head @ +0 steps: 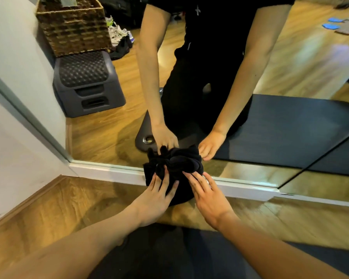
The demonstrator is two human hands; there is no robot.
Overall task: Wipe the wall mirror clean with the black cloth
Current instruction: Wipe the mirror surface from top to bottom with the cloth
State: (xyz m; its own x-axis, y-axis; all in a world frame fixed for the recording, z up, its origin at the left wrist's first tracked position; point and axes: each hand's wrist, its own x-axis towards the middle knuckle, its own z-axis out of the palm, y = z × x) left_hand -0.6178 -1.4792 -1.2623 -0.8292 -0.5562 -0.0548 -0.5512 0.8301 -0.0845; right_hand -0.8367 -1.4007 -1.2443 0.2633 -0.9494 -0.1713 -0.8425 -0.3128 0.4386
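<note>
Black cloth (172,168), bunched against the wall mirror's (109,125) bottom edge, sits under your left hand (156,198) and right hand (207,195), fingers extended, pressing; wood floor (48,214) below.

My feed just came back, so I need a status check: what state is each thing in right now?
Cloth: bunched, pressed against the mirror's bottom edge.
Left hand: fingers straight, pressing on the cloth.
Right hand: fingers straight, touching the cloth.
Mirror: upright on the wall, reflecting the room.
Basket: seen in reflection, sitting on a grey stool.
</note>
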